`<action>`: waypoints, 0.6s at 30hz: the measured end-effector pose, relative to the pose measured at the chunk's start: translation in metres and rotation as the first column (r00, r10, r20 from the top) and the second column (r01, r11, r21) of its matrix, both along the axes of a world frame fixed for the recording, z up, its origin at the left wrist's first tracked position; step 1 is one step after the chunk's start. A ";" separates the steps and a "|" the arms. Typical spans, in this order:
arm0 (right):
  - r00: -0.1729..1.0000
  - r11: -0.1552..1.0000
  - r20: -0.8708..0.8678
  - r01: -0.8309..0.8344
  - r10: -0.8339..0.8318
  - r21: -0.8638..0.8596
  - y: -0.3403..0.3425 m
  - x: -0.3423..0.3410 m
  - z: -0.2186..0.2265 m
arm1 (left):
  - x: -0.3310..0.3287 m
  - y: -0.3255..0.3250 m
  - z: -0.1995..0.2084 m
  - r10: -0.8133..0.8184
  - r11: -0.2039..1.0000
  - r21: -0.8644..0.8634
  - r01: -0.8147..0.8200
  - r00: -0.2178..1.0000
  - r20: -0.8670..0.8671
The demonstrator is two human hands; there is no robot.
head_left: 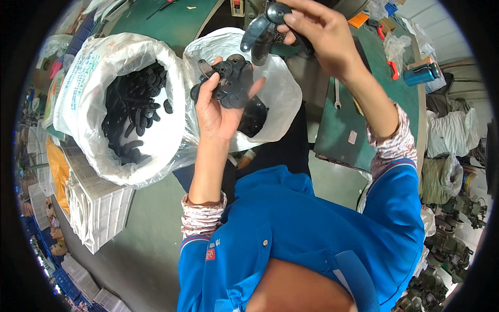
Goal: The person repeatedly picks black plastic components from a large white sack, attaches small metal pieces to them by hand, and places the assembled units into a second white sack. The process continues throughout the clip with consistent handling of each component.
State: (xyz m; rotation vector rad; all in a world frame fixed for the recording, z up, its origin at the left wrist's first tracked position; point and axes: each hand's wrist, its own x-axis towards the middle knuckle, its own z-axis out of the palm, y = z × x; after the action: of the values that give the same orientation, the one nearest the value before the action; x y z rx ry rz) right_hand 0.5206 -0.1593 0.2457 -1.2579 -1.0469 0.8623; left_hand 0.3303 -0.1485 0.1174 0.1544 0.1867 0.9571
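My left hand is closed round a bunch of black plastic parts with round disc ends and short arms. It is raised over the near side of an open white bag, where more dark parts lie inside. Up and to the right, my right hand has its thumb and fingers on a black part with a round end. Dark glossy pieces hang just below that part; whether they belong to it or to the equipment behind, I cannot tell.
On the left stands a larger plastic-lined white bag with many black parts. A green bench at right carries a wrench, a blue cylinder and red-handled tools. White crates stand at lower left.
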 end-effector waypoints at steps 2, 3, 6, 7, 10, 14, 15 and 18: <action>0.999 0.990 -0.048 0.008 -0.015 -0.139 0.014 0.000 0.019 | -0.001 0.003 0.001 -0.037 0.999 -0.018 0.038 0.998 0.044; 0.997 0.978 -0.074 0.007 -0.023 -0.207 0.021 0.001 0.028 | -0.001 0.004 0.001 -0.055 0.998 -0.028 0.057 0.997 0.062; 0.989 0.980 0.069 -0.117 0.130 -0.163 0.033 0.017 0.013 | -0.001 0.001 0.004 -0.032 0.998 -0.046 0.034 0.999 0.039; 0.988 0.975 0.075 -0.118 0.133 -0.187 0.032 0.016 0.014 | -0.001 0.001 0.004 -0.037 0.998 -0.056 0.039 0.998 0.047; 0.988 0.966 0.045 -0.131 0.144 -0.224 0.028 0.016 0.015 | -0.001 0.002 0.001 -0.057 0.994 -0.090 0.063 0.996 0.061; 0.989 0.970 -0.051 -0.143 0.136 -0.198 0.026 0.018 0.011 | 0.000 0.003 0.001 -0.087 0.989 -0.115 0.091 0.995 0.038; 0.990 0.970 -0.057 -0.140 0.131 -0.197 0.027 0.018 0.010 | 0.001 0.003 0.001 -0.086 0.989 -0.114 0.089 0.996 0.031; 0.944 0.995 0.327 -0.014 0.046 -0.099 0.025 0.006 0.012 | 0.001 0.003 0.001 -0.062 0.989 -0.135 0.065 0.998 0.032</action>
State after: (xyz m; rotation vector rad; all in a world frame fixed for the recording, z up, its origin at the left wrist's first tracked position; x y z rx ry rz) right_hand 0.5264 -0.1346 0.2576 -1.5052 -1.3043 0.7468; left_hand 0.3312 -0.1460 0.1182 0.0212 0.2199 0.8795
